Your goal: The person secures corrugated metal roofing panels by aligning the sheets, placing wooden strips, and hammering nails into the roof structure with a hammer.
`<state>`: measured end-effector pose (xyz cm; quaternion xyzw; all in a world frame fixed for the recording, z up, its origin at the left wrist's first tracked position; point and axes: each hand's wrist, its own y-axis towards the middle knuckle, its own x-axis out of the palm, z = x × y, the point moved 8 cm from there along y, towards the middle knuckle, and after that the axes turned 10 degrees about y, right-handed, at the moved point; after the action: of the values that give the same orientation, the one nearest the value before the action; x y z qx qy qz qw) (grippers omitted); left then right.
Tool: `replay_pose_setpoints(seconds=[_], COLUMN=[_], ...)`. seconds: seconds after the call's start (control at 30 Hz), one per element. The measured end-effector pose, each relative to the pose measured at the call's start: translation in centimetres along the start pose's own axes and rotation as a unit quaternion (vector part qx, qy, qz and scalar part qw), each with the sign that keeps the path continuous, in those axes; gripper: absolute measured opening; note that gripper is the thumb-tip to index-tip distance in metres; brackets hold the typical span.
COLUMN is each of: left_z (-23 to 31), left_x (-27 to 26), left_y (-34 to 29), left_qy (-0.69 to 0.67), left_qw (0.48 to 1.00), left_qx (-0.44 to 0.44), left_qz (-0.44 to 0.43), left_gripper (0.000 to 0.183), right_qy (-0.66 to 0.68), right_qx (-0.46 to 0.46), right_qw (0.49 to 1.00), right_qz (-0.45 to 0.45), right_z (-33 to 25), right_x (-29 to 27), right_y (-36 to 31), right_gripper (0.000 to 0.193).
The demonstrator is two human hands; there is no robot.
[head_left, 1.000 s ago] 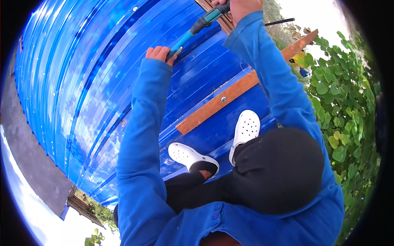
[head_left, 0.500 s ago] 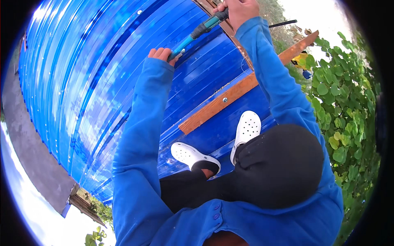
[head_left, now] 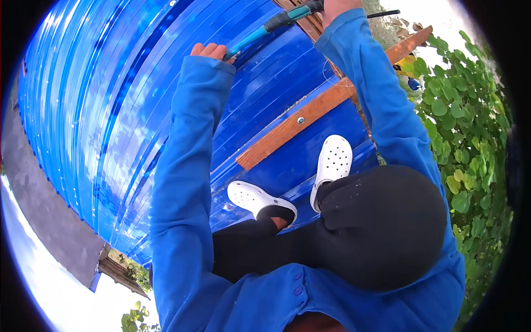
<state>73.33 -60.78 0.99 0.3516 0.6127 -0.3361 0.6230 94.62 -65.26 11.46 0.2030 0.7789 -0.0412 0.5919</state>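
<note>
teal tool [head_left: 251, 37], ribbed blue roofing [head_left: 265, 94], brown plank [head_left: 276, 138], foliage [head_left: 467, 160]

Your tool [head_left: 250, 40] is teal with black sections, and your plain bright blue shirt [head_left: 185, 166] meets plain black trousers [head_left: 381, 227]. Your white clogs [head_left: 336, 156] are dotted with dark round holes, against glossy blue roofing [head_left: 127, 105] striped by ribs and streaked with pale reflections. The wooden board [head_left: 274, 141] is orange-brown, its bolt head [head_left: 301, 120] silvery, and the leaves [head_left: 462, 146] green with a few yellowish ones.
</note>
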Motion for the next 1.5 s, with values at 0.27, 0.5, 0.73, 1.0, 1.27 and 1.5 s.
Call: replay_pose_setpoints(seconds=[0.27,0.5,0.73,1.0,1.27,1.5], left_z=[-2.8,-3.7,-1.7,-2.4,-1.4,-2.5], left_x=[2.4,2.4,-0.6,2.7,1.4,2.6], left_y=[-4.6,-4.1,-2.4,-5.6,-6.3,-12.3], left_qy=[-0.093,-0.024,-0.011,-0.111,-0.067,-0.059], left_qw=[0.984,0.997,0.998,0.977,0.997,0.997], left_qx=[-0.133,-0.059,-0.049,-0.150,-0.029,0.043], left_qz=[0.071,-0.048,0.027,0.100,-0.005,-0.036], left_gripper=[0.020,0.020,0.018,0.022,0.031,0.052], right_qy=[0.036,0.019,0.005,0.023,0.592,0.305], right_qx=[-0.101,-0.106,-0.041,-0.037,0.132,-0.112], right_qw=[0.988,0.986,0.998,0.999,0.795,0.945], right_qz=[0.111,0.126,0.052,0.016,0.022,-0.035], right_z=[-3.7,-3.4,-1.8,-4.2,5.4,1.3], right_x=[1.2,0.4,-1.1,-2.1,7.8,10.1], right_y=[0.0,-0.8,0.8,-1.0,-13.0,-21.3], right_gripper=[0.030,0.030,0.029,0.021,0.017,0.020])
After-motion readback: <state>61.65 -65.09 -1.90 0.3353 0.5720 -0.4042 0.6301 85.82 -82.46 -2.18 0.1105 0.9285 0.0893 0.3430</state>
